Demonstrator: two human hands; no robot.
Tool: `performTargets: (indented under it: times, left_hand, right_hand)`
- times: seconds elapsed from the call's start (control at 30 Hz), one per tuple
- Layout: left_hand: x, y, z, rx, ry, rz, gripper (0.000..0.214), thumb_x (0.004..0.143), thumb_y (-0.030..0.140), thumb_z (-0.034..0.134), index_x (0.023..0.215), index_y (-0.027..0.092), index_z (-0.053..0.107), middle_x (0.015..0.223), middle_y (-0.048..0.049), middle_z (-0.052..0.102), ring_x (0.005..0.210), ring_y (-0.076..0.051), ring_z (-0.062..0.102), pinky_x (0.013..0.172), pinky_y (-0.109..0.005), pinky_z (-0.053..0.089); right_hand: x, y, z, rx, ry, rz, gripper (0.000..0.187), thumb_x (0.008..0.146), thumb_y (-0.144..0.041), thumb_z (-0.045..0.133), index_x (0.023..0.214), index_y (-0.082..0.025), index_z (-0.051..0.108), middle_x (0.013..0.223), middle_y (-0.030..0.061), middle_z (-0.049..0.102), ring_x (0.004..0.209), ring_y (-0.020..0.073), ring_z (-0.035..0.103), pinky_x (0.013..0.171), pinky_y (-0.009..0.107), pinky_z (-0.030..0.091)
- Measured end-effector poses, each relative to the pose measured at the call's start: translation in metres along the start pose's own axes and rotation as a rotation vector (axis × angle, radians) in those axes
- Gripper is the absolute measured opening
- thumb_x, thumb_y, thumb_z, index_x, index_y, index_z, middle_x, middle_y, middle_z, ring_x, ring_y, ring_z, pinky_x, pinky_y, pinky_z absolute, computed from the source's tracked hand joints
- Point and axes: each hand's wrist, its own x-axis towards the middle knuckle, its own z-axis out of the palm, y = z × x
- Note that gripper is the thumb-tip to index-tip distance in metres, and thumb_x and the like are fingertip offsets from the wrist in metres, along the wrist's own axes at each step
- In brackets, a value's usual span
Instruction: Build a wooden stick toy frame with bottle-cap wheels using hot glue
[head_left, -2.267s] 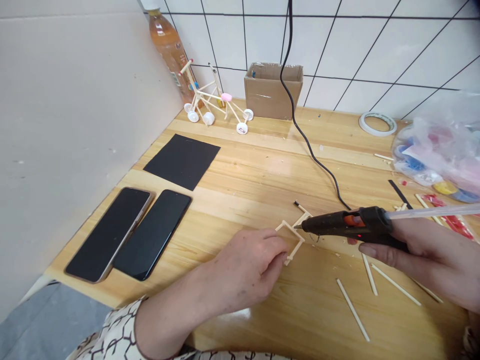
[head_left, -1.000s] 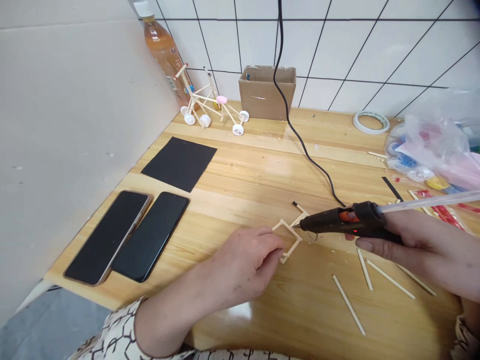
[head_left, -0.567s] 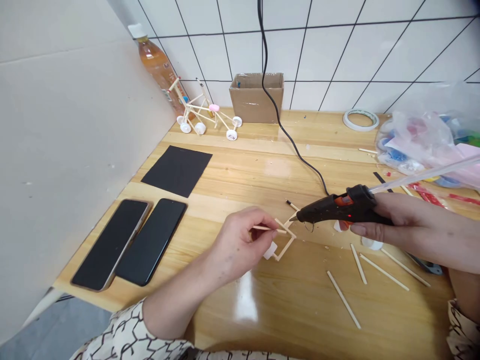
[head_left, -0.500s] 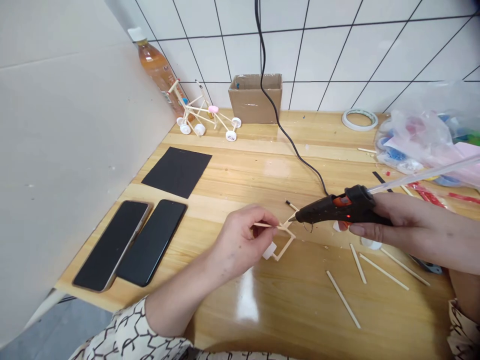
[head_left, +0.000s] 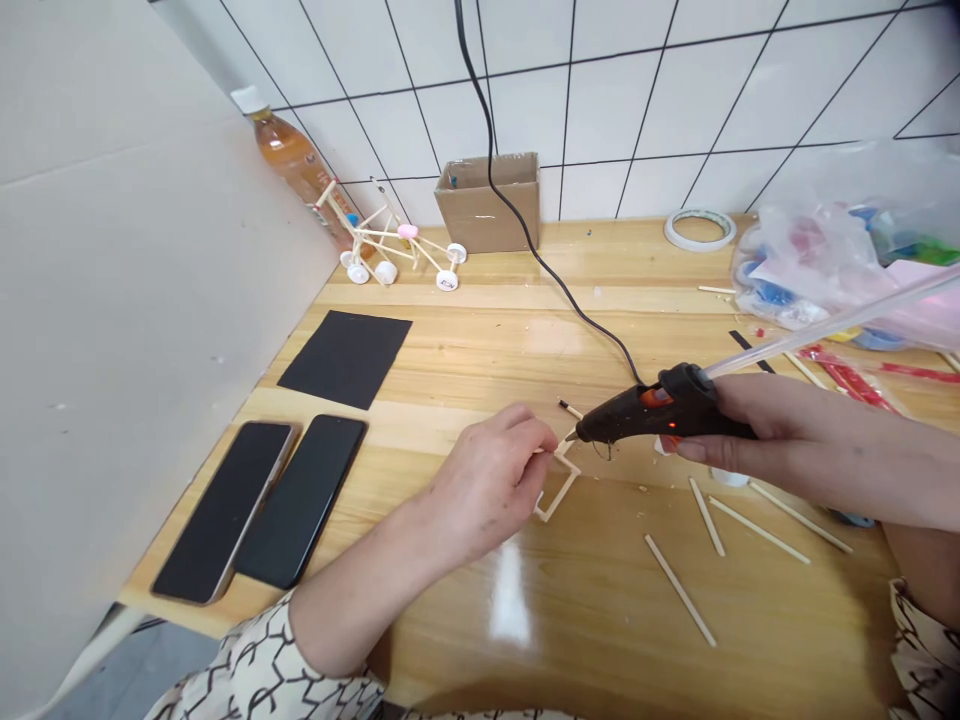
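My right hand point(head_left: 810, 435) grips a black glue gun point(head_left: 634, 412) with a clear glue stick point(head_left: 825, 325) in its back and a small red light glowing. Its nozzle points left, close to a small frame of thin wooden sticks point(head_left: 562, 492) on the table. My left hand point(head_left: 487, 480) is closed in a pinch at the frame's upper left corner. Its fingertips hold a wooden stick that is now almost wholly hidden behind the hand. A dark-tipped stick point(head_left: 571, 409) lies just behind the nozzle.
Loose sticks point(head_left: 680, 590) lie at right. Two phones point(head_left: 300, 500) and a black sheet point(head_left: 345, 358) are at left. Behind stand a wheeled stick model point(head_left: 409, 232), a bottle point(head_left: 289, 155), a cardboard box point(head_left: 491, 210), tape point(head_left: 700, 230) and plastic bags point(head_left: 825, 250). A black cord point(head_left: 555, 270) crosses the table.
My left hand has turned, so its back now covers the stick and the white piece by the frame. The glue gun stays close to the joint. The whole view has shifted slightly.
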Motion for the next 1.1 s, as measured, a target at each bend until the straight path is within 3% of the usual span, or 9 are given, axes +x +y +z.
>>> performTargets:
  times: [0.27,0.47,0.63,0.77,0.97,1.1]
  left_hand:
    - [-0.0001,-0.0011,0.0019,0.019,-0.018,0.034,0.016,0.08,0.008,0.045,0.081,0.015,0.059,0.079,-0.0029,0.057,0.07,-0.012,0.055,0.062,-0.024,0.044]
    - [0.0006,-0.0017,0.0031,0.037,-0.017,0.041,0.016,0.08,0.008,0.045,0.082,0.015,0.06,0.079,-0.0029,0.057,0.07,-0.012,0.055,0.062,-0.024,0.044]
    - [0.001,-0.0008,0.0027,0.042,-0.008,0.042,0.016,0.08,0.008,0.045,0.08,0.015,0.06,0.078,-0.0033,0.057,0.069,-0.013,0.055,0.061,-0.025,0.045]
    - [0.0001,0.001,0.0011,0.031,0.012,0.036,0.016,0.08,0.007,0.045,0.08,0.015,0.059,0.078,-0.0037,0.058,0.068,-0.012,0.055,0.058,-0.023,0.044]
    - [-0.0012,-0.0001,0.0009,0.037,0.058,0.051,0.015,0.078,0.006,0.047,0.079,0.015,0.059,0.077,-0.0035,0.058,0.067,-0.012,0.054,0.054,-0.021,0.042]
    - [-0.0028,-0.0026,0.0025,0.06,0.073,0.067,0.015,0.078,0.006,0.047,0.081,0.014,0.059,0.077,-0.0033,0.057,0.066,-0.011,0.054,0.054,-0.021,0.042]
  right_hand:
    - [0.0007,-0.0012,0.0003,-0.001,0.0,-0.02,0.026,0.079,-0.048,0.049,0.081,-0.026,0.061,0.067,-0.0002,0.062,0.058,0.0189,0.054,0.052,0.03,0.044]
    - [0.0005,-0.0016,0.0008,0.012,-0.02,-0.04,0.024,0.079,-0.046,0.05,0.09,-0.028,0.061,0.077,-0.0006,0.066,0.069,0.0206,0.059,0.059,0.031,0.046]
    - [0.0001,-0.0014,0.0,-0.027,-0.007,-0.031,0.023,0.08,-0.047,0.049,0.083,-0.027,0.061,0.071,-0.0008,0.064,0.062,0.0195,0.056,0.056,0.031,0.045]
    - [-0.0012,0.0001,0.0,-0.03,0.01,-0.018,0.027,0.079,-0.046,0.05,0.093,-0.027,0.062,0.081,-0.0004,0.066,0.07,0.0204,0.058,0.059,0.031,0.046]
    - [-0.0014,0.0019,0.0008,-0.031,0.003,-0.001,0.027,0.079,-0.048,0.049,0.092,-0.027,0.061,0.076,-0.0018,0.064,0.068,0.019,0.057,0.059,0.03,0.046]
    - [-0.0001,0.0015,0.0008,-0.021,0.005,-0.016,0.027,0.08,-0.045,0.05,0.097,-0.028,0.061,0.084,-0.0017,0.066,0.074,0.0195,0.059,0.065,0.03,0.047]
